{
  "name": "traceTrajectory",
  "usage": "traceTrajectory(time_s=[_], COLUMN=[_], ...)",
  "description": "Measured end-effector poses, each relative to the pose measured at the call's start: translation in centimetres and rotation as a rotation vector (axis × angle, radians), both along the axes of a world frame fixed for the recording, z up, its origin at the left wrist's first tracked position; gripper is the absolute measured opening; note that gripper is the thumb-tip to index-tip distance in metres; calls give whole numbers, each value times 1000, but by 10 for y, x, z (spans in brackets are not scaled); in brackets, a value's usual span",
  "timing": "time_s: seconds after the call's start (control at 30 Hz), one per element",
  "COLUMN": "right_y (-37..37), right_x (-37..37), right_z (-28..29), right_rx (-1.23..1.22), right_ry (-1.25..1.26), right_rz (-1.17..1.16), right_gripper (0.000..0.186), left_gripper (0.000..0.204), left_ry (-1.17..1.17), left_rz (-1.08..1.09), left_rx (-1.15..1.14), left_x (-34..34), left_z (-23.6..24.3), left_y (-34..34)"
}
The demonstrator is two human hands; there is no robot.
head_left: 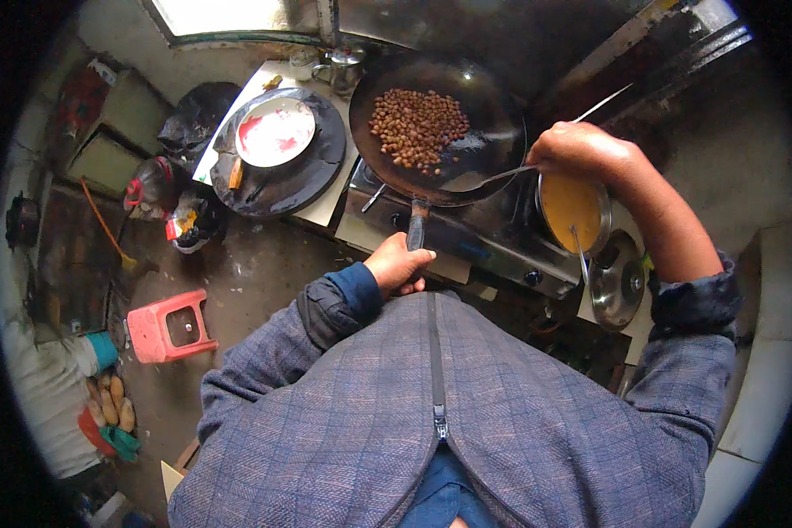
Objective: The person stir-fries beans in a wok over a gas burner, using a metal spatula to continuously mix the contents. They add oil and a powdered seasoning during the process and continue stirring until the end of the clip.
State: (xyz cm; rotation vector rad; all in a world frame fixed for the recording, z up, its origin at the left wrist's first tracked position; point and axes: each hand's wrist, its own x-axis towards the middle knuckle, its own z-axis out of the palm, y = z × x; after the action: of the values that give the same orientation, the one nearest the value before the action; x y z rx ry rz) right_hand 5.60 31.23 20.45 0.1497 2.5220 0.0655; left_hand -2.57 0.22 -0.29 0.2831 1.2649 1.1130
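Note:
A dark wok [493, 106] on the gas stove [493, 251] holds a heap of small brown beans or peanuts [418, 123]. My left hand [399, 262] is closed around the end of the wok's handle. My right hand [572, 150] grips a metal spatula [466, 183], whose blade rests inside the wok's lower right part. Just below that hand sits a steel pot [568, 211] of yellow-orange liquid with a utensil in it, and a metal lid [616, 290] lies beside the pot.
A white plate with red residue [275, 132] and a wooden-handled knife [236, 172] lie on a round dark board [299, 194]. A metal kettle [341, 72] stands behind. Bottles and bags [154, 189], a pink stool [169, 327] and a broom [106, 224] are to my left.

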Motion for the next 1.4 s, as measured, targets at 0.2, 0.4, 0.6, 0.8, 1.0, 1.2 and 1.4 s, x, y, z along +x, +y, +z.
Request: traceTrajectory(time_s=[0.2,0.4,0.6,0.8,1.0,1.2,1.4], right_y=[-46,6,54,56,39,25,-18], right_x=[-45,-36,28,5,-13,15,-9], right_z=[-121,-104,-10,-121,-143,-16,-49], right_rx=[-189,-118,244,277,253,179,-56], right_ry=[394,449,134,361,602,213,82], right_rz=[-251,-381,-172,-257,-52,53,-87], right_gripper=[29,23,19,32,42,14,25], left_gripper=[22,23,24,25,27,28,27], left_ry=[2,13,5,-9,17,-4,11], left_rz=[-27,50,22,65,25,30,22], left_rx=[-19,-5,10,-60,-54,-46,-31], left_x=[-1,3,2,6,2,1,3], left_z=[3,2,1,9,9,7,6], left_y=[-2,0,0,-1,-1,0,0])
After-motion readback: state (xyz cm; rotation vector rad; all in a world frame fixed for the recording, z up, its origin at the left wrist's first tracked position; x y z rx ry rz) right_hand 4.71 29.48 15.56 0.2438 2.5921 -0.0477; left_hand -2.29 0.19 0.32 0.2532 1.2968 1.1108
